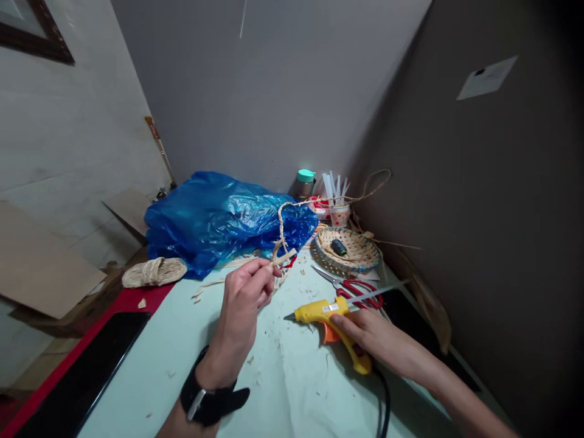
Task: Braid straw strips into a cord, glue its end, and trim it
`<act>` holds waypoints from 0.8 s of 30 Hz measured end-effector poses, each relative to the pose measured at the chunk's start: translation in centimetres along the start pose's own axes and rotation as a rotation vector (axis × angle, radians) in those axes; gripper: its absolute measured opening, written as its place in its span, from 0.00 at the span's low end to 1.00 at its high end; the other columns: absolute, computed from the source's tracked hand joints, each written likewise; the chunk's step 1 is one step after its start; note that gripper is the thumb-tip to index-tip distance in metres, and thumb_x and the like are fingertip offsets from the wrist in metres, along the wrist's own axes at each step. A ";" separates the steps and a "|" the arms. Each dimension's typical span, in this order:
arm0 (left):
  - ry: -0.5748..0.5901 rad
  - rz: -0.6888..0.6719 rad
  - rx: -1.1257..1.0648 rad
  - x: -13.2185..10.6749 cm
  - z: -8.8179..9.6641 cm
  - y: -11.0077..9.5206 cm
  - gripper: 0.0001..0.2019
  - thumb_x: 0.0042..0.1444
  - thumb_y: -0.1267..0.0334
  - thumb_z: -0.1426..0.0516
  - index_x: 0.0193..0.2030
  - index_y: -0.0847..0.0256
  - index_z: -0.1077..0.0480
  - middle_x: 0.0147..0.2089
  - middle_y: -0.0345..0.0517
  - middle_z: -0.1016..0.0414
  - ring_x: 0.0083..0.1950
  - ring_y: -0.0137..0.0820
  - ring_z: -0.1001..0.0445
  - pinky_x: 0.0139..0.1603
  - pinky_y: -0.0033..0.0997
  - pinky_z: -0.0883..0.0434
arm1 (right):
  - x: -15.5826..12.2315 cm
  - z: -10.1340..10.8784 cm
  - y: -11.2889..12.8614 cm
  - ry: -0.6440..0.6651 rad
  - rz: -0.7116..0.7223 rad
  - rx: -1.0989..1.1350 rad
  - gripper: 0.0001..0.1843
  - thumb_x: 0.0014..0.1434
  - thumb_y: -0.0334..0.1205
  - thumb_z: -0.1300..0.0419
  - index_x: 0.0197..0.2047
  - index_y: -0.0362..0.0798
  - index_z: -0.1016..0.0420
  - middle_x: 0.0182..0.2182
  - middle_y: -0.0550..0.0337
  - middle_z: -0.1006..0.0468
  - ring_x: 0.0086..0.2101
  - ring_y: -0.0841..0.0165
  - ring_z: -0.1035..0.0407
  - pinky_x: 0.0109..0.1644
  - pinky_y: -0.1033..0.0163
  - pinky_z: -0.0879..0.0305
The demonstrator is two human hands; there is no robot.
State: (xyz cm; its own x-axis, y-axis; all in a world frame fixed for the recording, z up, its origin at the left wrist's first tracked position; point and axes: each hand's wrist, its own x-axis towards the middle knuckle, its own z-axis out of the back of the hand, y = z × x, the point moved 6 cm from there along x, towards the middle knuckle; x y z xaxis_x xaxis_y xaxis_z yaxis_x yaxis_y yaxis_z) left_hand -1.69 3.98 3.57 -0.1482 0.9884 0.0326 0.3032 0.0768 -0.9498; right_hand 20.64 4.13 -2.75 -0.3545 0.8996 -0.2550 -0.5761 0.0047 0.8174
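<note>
The left grip [246,291] pinches a braided cord [281,226] between thumb and fingers, beside a short pale strip [287,256] that juts just past the fingertips; the cord's free length loops away beyond the grip and to the right. The right grip [371,331] is wrapped around a yellow glue gun [314,311], its nozzle towards the left grip but apart from it — whether the trigger is pressed, I cannot tell.

To handle this well, I would keep the left pinch steady, with the fingertips back from any hot glue, and the nozzle low and controlled. The loose cord is best kept clear of the tip.

Scissors [338,283] lie just beyond the right grip, close behind the glue stick [378,291], so they could snag it. A woven basket [326,258] holding a dark spool [339,247] sits farther out. Beyond the left grip, a blue bag [214,213] crowds the worktop [274,389] — and a power lead [385,395] trails nearer than the right grip.
</note>
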 end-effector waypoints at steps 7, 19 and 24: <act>0.295 0.163 0.080 -1.1 -2.5 1.3 0.08 0.55 0.65 0.44 0.27 0.64 0.30 0.18 0.32 0.48 0.21 0.21 0.55 0.21 0.25 0.57 | -0.5 1.5 6.0 -0.197 0.322 -0.223 0.14 0.64 0.47 0.45 0.45 0.48 0.25 0.33 0.55 0.23 0.32 0.65 0.32 0.36 0.62 0.41; 0.374 0.303 0.072 -1.3 -3.4 3.5 0.08 0.56 0.68 0.45 0.27 0.65 0.30 0.21 0.34 0.46 0.21 0.20 0.55 0.21 0.25 0.58 | 0.4 0.6 8.1 -0.214 0.580 0.204 0.06 0.60 0.37 0.37 0.41 0.48 0.22 0.39 0.59 0.21 0.40 0.67 0.27 0.45 0.65 0.34; 0.391 0.347 0.051 -1.5 -3.6 4.0 0.08 0.57 0.67 0.45 0.27 0.65 0.31 0.20 0.33 0.46 0.21 0.20 0.56 0.21 0.25 0.59 | 0.1 0.6 7.9 -0.239 0.615 0.196 0.06 0.61 0.36 0.38 0.42 0.49 0.22 0.39 0.58 0.21 0.40 0.66 0.27 0.45 0.63 0.34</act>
State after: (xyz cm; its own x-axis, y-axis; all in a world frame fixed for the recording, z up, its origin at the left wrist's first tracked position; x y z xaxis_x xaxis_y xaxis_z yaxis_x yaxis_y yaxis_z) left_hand 3.16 3.33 0.88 0.3183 0.9303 -0.1822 0.2244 -0.2606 -0.9390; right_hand 16.51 4.57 4.03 -0.3888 0.8358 0.3877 -0.1702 -0.4787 0.8613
